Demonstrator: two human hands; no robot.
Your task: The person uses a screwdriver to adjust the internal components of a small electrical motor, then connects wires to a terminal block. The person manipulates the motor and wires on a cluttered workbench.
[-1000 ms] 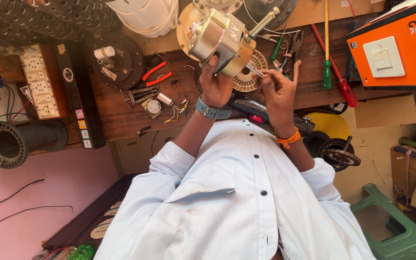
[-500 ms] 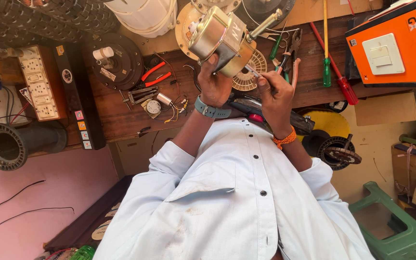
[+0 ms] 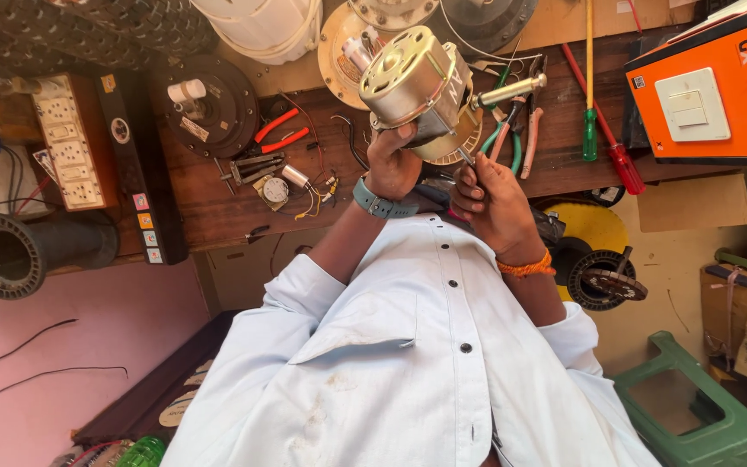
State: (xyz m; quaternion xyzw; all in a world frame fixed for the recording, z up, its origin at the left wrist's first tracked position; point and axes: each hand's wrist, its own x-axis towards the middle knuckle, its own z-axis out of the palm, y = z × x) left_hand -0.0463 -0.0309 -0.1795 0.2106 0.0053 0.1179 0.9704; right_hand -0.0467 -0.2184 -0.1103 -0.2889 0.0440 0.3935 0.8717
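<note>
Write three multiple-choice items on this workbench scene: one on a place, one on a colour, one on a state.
1. Where does the red-handled screwdriver lie?
A. on the brown wooden bench, beside the green-handled screwdriver
B. in a glass jar
C. in the left hand

2. What colour is the thread band on the right wrist?
A. blue
B. orange
C. white

3. How is the silver-gold cylindrical metal motor held?
A. lying on the floor
B. gripped in the left hand
C. clamped in a vice

Answers: 1 A, it lies on the wood next to the green handle; 2 B, the band is orange; 3 B, the left fingers grip it, while the right hand pinches a thin metal tool.
</note>
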